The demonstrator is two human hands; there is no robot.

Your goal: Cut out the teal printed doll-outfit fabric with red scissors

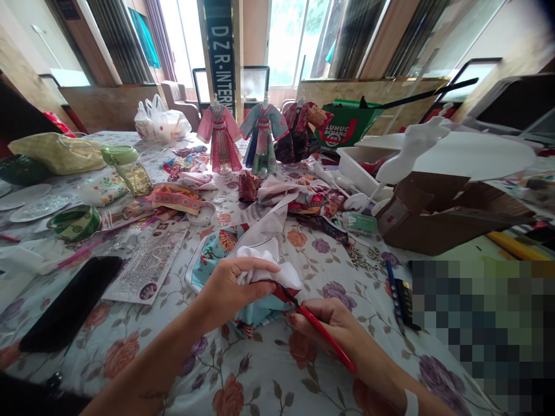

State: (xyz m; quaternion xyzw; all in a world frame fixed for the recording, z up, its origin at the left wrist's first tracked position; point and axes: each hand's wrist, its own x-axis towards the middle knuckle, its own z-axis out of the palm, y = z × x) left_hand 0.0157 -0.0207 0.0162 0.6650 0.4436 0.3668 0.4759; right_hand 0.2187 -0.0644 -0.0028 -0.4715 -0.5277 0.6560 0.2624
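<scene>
A bundle of doll-sized cloth (264, 306), light blue with a printed pattern, a dark red edge and white lining, lies on the table in front of me. My left hand (236, 283) pinches its white and red part between thumb and fingers. From the right, my right hand (329, 323) grips a slim red-handled tool (327, 338), whose dark narrow tip meets the red edge beside my left thumb. The exact kind of tool is not clear, since my fingers cover part of it. A blue fan-print piece (217, 248) of the cloth spreads behind my left hand.
Two dressed doll forms, one in a pink robe (220, 138) and one in a blue-green robe (262, 136), stand farther back. Fabric scraps (303, 196) lie before them. A phone (71, 303) and bead sheet (150, 263) lie left; a cardboard box (433, 214) stands right.
</scene>
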